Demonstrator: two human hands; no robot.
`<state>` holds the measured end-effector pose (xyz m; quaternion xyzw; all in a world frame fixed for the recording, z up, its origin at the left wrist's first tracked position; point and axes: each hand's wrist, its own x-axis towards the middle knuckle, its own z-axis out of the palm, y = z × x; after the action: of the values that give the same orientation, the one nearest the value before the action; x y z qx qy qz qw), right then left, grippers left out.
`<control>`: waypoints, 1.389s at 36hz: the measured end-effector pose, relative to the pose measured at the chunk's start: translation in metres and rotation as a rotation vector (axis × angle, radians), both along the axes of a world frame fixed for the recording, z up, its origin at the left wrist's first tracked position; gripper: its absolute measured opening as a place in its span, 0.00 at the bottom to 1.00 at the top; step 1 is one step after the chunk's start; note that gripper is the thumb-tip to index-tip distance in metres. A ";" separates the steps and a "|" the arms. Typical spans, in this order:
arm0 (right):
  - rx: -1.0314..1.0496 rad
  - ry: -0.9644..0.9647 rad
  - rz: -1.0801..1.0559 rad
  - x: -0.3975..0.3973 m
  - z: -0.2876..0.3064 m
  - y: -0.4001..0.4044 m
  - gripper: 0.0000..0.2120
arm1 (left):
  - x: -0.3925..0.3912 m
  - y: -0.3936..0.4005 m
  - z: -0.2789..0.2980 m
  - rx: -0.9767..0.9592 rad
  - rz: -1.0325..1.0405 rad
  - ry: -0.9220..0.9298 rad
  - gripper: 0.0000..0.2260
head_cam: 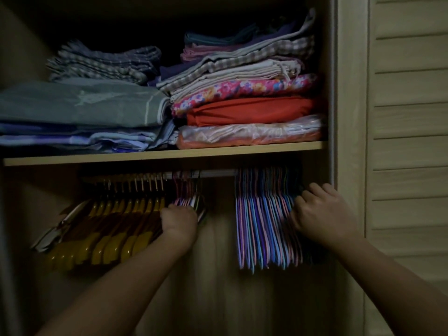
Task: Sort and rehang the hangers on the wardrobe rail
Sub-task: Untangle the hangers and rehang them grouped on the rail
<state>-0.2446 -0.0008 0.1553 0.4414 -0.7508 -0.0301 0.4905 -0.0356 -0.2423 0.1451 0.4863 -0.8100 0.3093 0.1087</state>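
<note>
**Me:** Hangers hang in three bunches on the wardrobe rail (206, 174), which runs just under the shelf (164, 154). Taking the rail as my mark and going from its left end: the yellow hangers (109, 238) come first, packed tight, their lower parts swung up toward the left.

**You:** And your left hand?

**Me:** My left hand (180, 220) is below the rail, a little left of its middle. Its fingers are curled round the small bunch of thin pink and pale hangers (188, 198), right beside the last yellow one. The fingertips are tucked behind the bunch, so I cannot see them.

**You:** What is between the hands?

**Me:** A bare stretch of rail, with the back wall of the wardrobe showing below it.

**You:** And further right?

**Me:** Toward the rail's right end hangs the big bunch of thin blue, purple and pink hangers (263, 221), straight down and close together. My right hand (322, 214) is at the right edge of that bunch, below the rail. Its fingers are bent and pushed in among the hangers, knuckles up. Whether they pinch one hanger or only press on the bunch, I cannot tell; the picture is dark and blurred there.

**You:** Above the rail?

**Me:** Folded linens (242, 98) lie stacked on the shelf, with a grey folded cover (80, 103) over the rail's left half. Right of the rail's end stands the louvred door (409, 117).
</note>
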 end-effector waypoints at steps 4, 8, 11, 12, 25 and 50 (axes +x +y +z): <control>-0.024 0.026 0.020 -0.003 -0.002 -0.001 0.16 | -0.002 0.001 -0.009 0.002 0.005 -0.051 0.15; -0.033 0.034 0.021 -0.003 -0.002 -0.001 0.16 | -0.003 0.004 -0.013 0.037 -0.006 -0.055 0.16; -0.031 0.025 0.010 -0.002 -0.001 -0.001 0.16 | -0.002 0.007 -0.016 0.031 -0.007 -0.058 0.16; -0.031 0.023 0.010 -0.001 -0.001 -0.001 0.16 | -0.001 0.007 -0.018 0.025 -0.007 -0.064 0.16; -0.037 0.025 0.013 0.001 -0.001 0.000 0.16 | -0.004 0.012 -0.021 -0.014 -0.182 0.131 0.13; -0.055 0.080 -0.005 0.004 -0.001 0.001 0.17 | 0.053 0.059 -0.024 0.990 -0.305 0.585 0.09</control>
<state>-0.2408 0.0003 0.1545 0.4244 -0.7322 -0.0285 0.5319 0.0169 -0.1833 0.1214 0.4225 -0.8549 -0.2712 0.1307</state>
